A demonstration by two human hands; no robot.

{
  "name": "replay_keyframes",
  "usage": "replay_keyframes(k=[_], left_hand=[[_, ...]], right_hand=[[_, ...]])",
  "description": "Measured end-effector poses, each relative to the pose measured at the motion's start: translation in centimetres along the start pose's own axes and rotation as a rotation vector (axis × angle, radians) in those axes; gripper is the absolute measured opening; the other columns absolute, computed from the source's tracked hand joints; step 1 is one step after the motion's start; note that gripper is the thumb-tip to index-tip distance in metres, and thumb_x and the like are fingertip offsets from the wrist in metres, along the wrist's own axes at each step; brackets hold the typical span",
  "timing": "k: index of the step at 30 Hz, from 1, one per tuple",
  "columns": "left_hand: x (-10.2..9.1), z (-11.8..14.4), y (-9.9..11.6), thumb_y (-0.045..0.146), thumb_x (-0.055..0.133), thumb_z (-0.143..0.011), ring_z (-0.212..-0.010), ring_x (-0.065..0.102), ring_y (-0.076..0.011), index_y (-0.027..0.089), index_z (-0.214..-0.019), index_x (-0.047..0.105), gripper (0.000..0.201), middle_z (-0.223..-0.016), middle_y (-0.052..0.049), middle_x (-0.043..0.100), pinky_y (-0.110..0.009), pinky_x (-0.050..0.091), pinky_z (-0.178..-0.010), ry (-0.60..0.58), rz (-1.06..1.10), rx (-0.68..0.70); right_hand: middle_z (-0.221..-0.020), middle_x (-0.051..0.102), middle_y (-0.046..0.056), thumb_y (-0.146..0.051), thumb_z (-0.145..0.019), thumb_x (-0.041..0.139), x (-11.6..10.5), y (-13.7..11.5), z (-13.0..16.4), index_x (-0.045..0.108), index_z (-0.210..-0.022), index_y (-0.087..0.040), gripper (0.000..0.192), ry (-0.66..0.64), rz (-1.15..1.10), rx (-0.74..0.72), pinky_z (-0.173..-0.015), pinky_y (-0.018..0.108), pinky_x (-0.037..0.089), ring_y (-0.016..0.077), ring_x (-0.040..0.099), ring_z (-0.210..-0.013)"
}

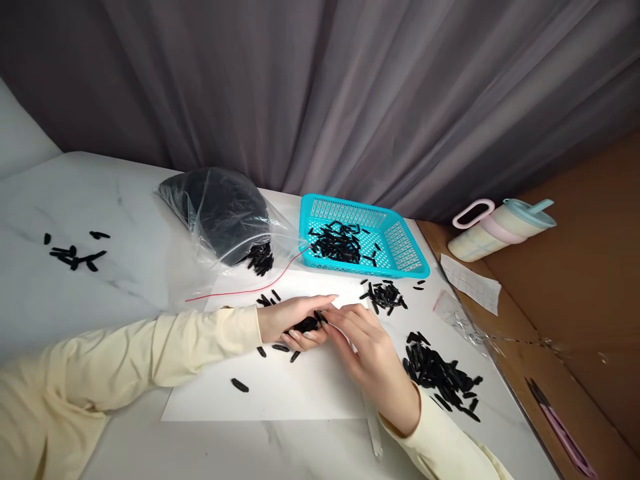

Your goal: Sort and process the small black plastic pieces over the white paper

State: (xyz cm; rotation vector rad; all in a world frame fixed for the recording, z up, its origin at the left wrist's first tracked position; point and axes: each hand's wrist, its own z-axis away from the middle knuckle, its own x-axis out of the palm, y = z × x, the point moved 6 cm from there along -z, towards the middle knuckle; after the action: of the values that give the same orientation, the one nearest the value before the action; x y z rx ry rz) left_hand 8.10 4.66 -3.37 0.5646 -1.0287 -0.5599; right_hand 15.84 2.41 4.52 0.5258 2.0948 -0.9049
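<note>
My left hand [299, 320] is cupped palm up with a small heap of black elongated pieces [306, 325] in it. The fingertips of my right hand [365, 341] close in a pinch at the edge of that palm, on a black piece [320, 318]. A white sheet [290, 400] lies under both hands, with several loose black pieces around the left one; a single black piece [240, 385] lies apart nearer to me. Right of my right hand is a larger pile of black pieces [440, 373], and a smaller pile [385, 297] lies beyond it.
A blue perforated basket [415, 270] holding black pieces stands at the back. Left of it lies an open clear zip bag [215, 207] full of black pieces. Several pieces [77, 257] lie far left. At the right are a tumbler [493, 233], a paper slip [473, 283], a small bag [460, 323] and scissors [560, 427].
</note>
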Motion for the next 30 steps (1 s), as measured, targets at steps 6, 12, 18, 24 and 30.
replay_keyframes(k=[6, 12, 18, 24, 30], left_hand=[[0.4, 0.8, 1.4, 0.034, 0.052, -0.083, -0.031, 0.023, -0.0007, 0.016, -0.090, 0.053, 0.019, -0.056, 0.006, 0.044, -0.013, 0.012, -0.030, 0.125, 0.034, 0.209], [0.3, 0.8, 1.4, 0.032, 0.053, -0.083, -0.033, 0.026, -0.0001, 0.017, -0.092, 0.051, 0.017, -0.064, 0.005, 0.047, -0.013, 0.013, -0.030, 0.214, -0.015, 0.265], [0.5, 0.8, 1.2, 0.042, 0.042, -0.089, -0.033, 0.025, -0.0001, 0.017, -0.078, 0.043, 0.028, -0.060, 0.007, 0.042, -0.013, 0.015, -0.030, 0.278, -0.190, 0.288], [0.2, 0.5, 0.6, 0.046, 0.048, -0.086, -0.035, 0.023, -0.0001, 0.019, -0.083, 0.042, 0.028, -0.058, 0.009, 0.038, -0.013, 0.016, -0.032, 0.278, -0.283, 0.253], [0.3, 0.5, 0.6, 0.044, 0.047, -0.086, -0.035, 0.022, -0.0003, 0.018, -0.081, 0.042, 0.026, -0.058, 0.009, 0.038, -0.014, 0.014, -0.033, 0.265, -0.282, 0.241]], right_hand=[[-0.082, 0.068, 0.006, -0.011, -0.084, 0.053, -1.3, 1.3, 2.7, 0.065, -0.095, -0.021, 0.019, 0.168, -0.310, 0.235, -0.065, 0.033, 0.050, 0.0192, 0.061, -0.074], [-0.072, 0.069, 0.005, -0.031, -0.075, 0.069, 1.1, 4.4, 5.0, 0.067, -0.084, -0.018, 0.017, 0.118, -0.882, 0.783, -0.057, 0.029, 0.051, 0.0153, 0.060, -0.059], [-0.071, 0.070, 0.004, -0.029, -0.074, 0.071, 2.3, 4.9, 5.3, 0.065, -0.085, -0.016, 0.018, 0.050, -1.157, 0.810, -0.060, 0.027, 0.049, 0.0118, 0.059, -0.060], [-0.069, 0.069, 0.003, -0.028, -0.073, 0.071, 2.9, 4.7, 5.3, 0.063, -0.086, -0.016, 0.019, -0.002, -1.250, 0.791, -0.060, 0.027, 0.048, 0.0125, 0.060, -0.060], [-0.068, 0.068, 0.002, -0.028, -0.074, 0.070, 2.4, 5.1, 5.1, 0.060, -0.086, -0.017, 0.020, 0.044, -1.271, 0.789, -0.058, 0.026, 0.046, 0.0118, 0.058, -0.059]])
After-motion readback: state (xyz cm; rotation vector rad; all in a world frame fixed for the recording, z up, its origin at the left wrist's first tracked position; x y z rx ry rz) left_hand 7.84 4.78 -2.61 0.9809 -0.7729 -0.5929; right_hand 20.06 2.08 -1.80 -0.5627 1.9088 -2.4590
